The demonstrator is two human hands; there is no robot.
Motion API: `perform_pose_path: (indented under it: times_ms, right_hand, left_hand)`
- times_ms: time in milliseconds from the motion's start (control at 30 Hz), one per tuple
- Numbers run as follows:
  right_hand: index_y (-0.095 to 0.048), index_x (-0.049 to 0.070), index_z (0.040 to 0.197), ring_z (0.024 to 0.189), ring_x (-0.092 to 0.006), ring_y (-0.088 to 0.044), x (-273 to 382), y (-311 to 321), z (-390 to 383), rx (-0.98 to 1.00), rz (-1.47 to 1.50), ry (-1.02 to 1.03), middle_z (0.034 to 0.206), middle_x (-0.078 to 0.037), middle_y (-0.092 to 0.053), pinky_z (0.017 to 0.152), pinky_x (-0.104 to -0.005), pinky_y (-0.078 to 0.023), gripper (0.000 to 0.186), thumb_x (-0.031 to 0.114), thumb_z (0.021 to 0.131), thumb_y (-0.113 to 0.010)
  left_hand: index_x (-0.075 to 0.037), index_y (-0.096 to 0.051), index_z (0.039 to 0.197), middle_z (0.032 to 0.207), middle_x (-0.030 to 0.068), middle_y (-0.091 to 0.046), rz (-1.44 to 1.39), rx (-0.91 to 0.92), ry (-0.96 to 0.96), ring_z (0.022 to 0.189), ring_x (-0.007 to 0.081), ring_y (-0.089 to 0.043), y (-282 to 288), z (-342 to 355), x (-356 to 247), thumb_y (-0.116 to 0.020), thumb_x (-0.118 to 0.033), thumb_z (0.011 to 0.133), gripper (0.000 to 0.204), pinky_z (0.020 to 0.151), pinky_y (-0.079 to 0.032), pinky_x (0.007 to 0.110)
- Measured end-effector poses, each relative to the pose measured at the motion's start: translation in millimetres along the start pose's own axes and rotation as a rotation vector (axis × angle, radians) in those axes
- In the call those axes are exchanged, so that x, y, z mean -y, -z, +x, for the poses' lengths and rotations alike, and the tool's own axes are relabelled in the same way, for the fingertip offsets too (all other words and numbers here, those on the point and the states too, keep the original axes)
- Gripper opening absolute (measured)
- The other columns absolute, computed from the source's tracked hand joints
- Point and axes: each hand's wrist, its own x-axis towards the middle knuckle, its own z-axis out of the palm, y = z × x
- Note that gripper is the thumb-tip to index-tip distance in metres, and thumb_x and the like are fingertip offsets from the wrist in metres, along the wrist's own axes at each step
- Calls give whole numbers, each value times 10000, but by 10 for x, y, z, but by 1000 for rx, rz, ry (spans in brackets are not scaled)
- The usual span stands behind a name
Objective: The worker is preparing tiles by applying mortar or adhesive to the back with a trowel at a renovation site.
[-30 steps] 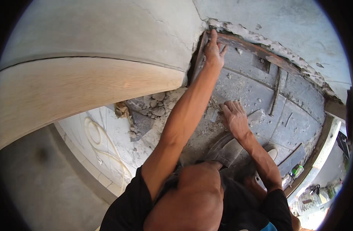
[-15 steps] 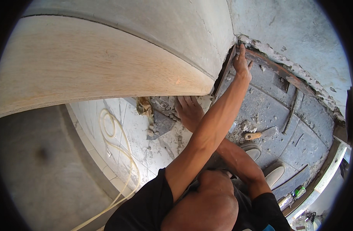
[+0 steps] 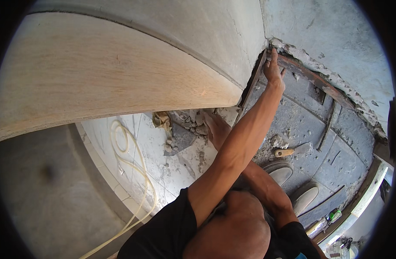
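My left hand (image 3: pixel 273 69) reaches up to the far corner, its fingers on a rusty frame strip (image 3: pixel 312 75) where it meets a dark upright edge along the wall. My right hand (image 3: pixel 217 129) passes under my left forearm, fingers stretched toward broken rubble (image 3: pixel 185 125) beside the lower edge of a pale wooden board (image 3: pixel 107 73); part of it is hidden by the forearm. A scraper with a wooden handle (image 3: pixel 284 152) lies on grey, debris-strewn tiles right of my forearm. A narrow bar (image 3: pixel 325 127) lies on those tiles below the strip.
Chipped plaster (image 3: pixel 336 77) runs along the right wall's base. A pale coiled hose (image 3: pixel 144 172) lies on white tiles at left. My feet (image 3: pixel 280 172) stand on the grey tiles. A dark slat (image 3: pixel 323 203) and green item (image 3: pixel 335 214) lie near the lower right edge.
My right hand has moved left from the grey tiles to the rubble under the board, beneath my left arm. My left hand stays at the corner while the view has shifted, showing the scraper.
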Motion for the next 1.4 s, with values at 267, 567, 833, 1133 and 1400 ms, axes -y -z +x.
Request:
perform_pose_path:
  times_ms: [267, 567, 833, 1133, 1400]
  right_hand:
    - [-547, 71, 1049, 917, -272, -502, 273, 174, -67, -8, -378, 70, 991, -90, -505, 786, -361, -425, 370, 125, 699, -654]
    - [-540, 26, 1000, 1010, -262, -479, 38, -134, -281, 63, -365, 251, 1095, -116, -488, 844, -361, -403, 245, 79, 762, -563]
    - [-507, 13, 1104, 871, -254, -552, -145, 1225, -582, -333, 58, -571, 991, -153, -555, 703, -326, -466, 402, 89, 738, -656]
    - [-558, -20, 1009, 783, -328, -590, -1314, 2341, -59, -776, -178, -734, 883, -207, -590, 713, -370, -466, 339, 179, 753, -656]
    - [-531, -17, 1060, 910, -385, -518, -1454, 2236, 135, -772, -354, -636, 1058, -233, -488, 789, -413, -438, 374, 118, 727, -636]
  left_hand:
    - [-149, -495, 1158, 1142, 19, -426, 5, -24, -16, 1064, 187, -379, 178, 185, 2, -705, -501, 682, 628, 919, -388, 390]
    - [-148, -497, 1154, 1142, 22, -425, 23, -57, -23, 1068, 190, -374, 214, 281, -46, -708, -498, 680, 626, 917, -390, 390]
    - [-133, -474, 1185, 1090, 48, -423, 63, 96, 38, 1036, 203, -391, 190, 192, -67, -722, -475, 676, 662, 970, -329, 404]
    - [-32, -279, 1299, 1255, 122, -319, 109, 99, 68, 1198, 278, -318, 127, 135, -80, -726, -463, 677, 879, 1030, -277, 427]
    - [-109, -372, 1290, 1253, 111, -348, 55, 57, 77, 1188, 270, -323, 163, 213, -69, -719, -452, 689, 775, 1018, -283, 451]
